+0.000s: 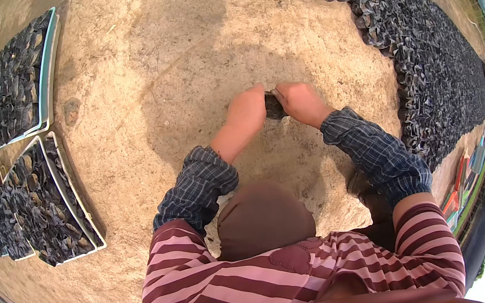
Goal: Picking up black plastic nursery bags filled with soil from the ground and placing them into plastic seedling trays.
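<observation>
Both my hands are in front of me over the bare ground, one on each side of a small black plastic bag (273,106) with dark contents. My left hand (249,108) has its fingers at the bag's upper left edge. My right hand (301,100) pinches the bag's upper right edge between thumb and fingers. The bag's lower part shows between the hands; the fingertips of my left hand are partly hidden.
Many filled black plastic bags (432,55) stand packed together on the right and at the top. At the left, crates (50,72) hold more black bags. Red and teal crates (460,174) lie at the far right.
</observation>
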A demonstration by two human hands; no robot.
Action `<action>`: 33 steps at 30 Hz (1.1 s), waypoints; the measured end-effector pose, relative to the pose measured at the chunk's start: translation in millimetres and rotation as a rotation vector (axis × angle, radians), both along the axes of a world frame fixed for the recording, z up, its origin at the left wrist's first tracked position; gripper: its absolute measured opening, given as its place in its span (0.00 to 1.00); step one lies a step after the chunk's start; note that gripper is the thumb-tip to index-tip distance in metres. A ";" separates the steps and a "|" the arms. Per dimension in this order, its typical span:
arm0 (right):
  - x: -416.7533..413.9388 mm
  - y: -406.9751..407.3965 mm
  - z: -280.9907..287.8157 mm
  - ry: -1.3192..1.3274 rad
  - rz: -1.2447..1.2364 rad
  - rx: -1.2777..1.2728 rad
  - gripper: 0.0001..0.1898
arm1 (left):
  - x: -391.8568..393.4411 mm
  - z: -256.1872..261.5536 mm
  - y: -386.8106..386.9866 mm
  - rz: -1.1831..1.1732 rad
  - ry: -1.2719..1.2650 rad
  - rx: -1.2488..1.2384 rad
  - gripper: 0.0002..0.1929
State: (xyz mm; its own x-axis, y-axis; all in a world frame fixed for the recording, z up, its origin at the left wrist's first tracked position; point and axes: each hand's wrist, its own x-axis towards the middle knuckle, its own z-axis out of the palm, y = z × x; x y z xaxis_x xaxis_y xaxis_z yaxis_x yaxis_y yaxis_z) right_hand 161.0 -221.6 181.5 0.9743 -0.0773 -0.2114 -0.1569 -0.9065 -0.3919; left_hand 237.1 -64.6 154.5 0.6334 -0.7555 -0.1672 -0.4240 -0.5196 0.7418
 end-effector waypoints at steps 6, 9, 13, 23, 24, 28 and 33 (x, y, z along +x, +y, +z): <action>-31.7 -54.3 78.1 -0.014 -0.152 -0.060 0.10 | 18.3 63.9 -65.5 -0.323 -0.070 -0.209 0.04; -61.8 -70.8 113.4 -0.060 -0.154 -0.061 0.10 | 1.8 87.7 -92.9 -0.357 -0.023 -0.168 0.06; -118.0 -83.6 126.2 0.156 -0.568 0.368 0.11 | -39.1 86.9 -112.6 -0.503 0.112 -0.202 0.09; -278.0 -108.6 26.4 0.025 -0.969 0.725 0.13 | -69.7 63.4 -149.6 -0.614 0.831 0.361 0.20; -299.1 -116.0 17.0 -0.035 -1.005 0.707 0.13 | -60.1 55.2 -161.2 -0.580 0.799 0.386 0.20; -394.3 -131.5 -27.3 -0.141 -1.202 0.597 0.11 | -38.0 16.7 -191.1 -0.561 0.484 0.581 0.13; -492.8 -133.5 -50.2 -0.226 -1.556 0.653 0.12 | -79.1 -35.5 -250.7 -0.788 0.116 0.915 0.14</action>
